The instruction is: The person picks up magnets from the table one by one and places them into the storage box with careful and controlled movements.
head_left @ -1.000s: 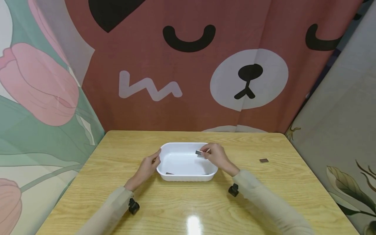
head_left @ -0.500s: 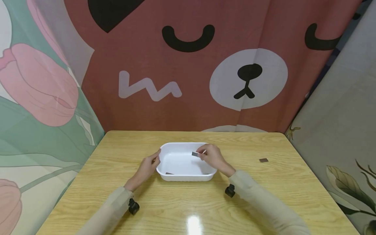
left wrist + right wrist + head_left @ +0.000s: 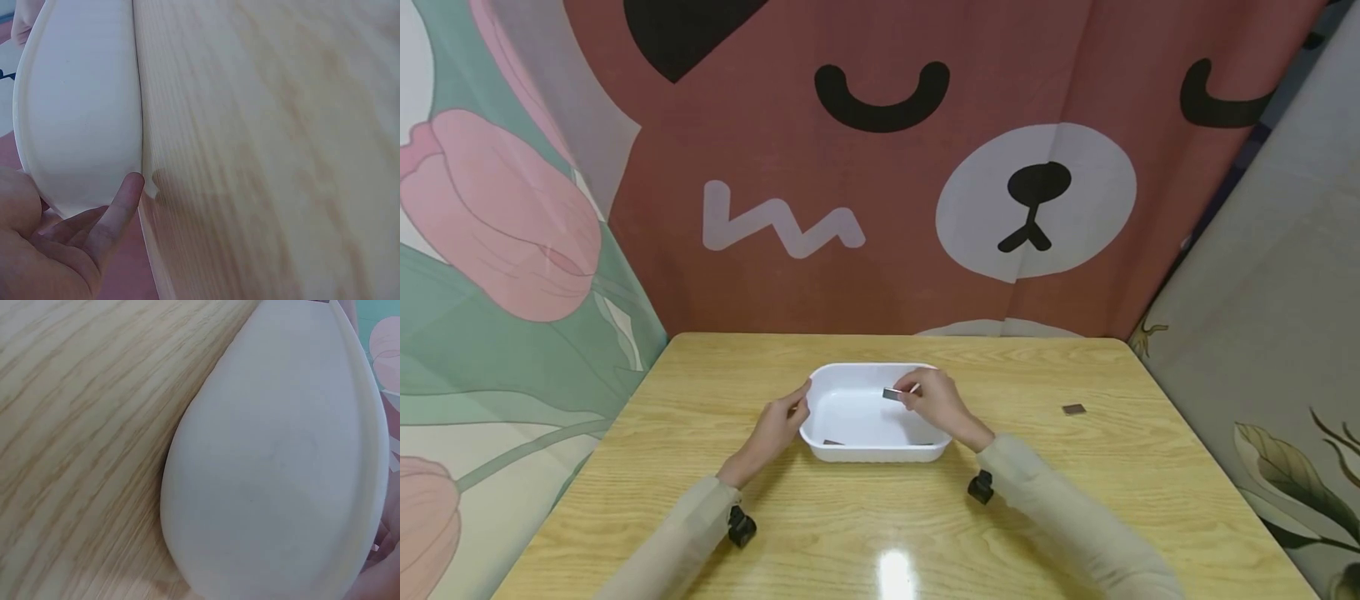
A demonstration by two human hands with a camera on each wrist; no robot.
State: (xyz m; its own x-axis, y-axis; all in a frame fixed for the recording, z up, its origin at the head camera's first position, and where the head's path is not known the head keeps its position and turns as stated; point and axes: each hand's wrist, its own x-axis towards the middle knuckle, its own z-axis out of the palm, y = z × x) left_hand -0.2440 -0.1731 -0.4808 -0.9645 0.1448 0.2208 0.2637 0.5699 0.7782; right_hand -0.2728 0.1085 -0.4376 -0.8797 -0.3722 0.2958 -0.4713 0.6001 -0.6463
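A white plastic basin stands on the wooden table. My left hand grips its left end; in the left wrist view, fingertips touch the outer wall. Over the basin's right side, my right hand pinches a small flat rectangular piece with a silvery face. A thin pale bit shows between those fingers, too small to make out. Inside the basin, near the front wall, a brown sliver peeks out. In the right wrist view the basin hides most of my right hand.
On the table to the right lies a small brown rectangular piece. A curtain with a bear print hangs behind the table's far edge. Patterned cloths flank both sides.
My right hand has moved left over the basin, carrying the small rectangular piece. A second silvery edge seen below it earlier no longer shows. My left hand stays put.
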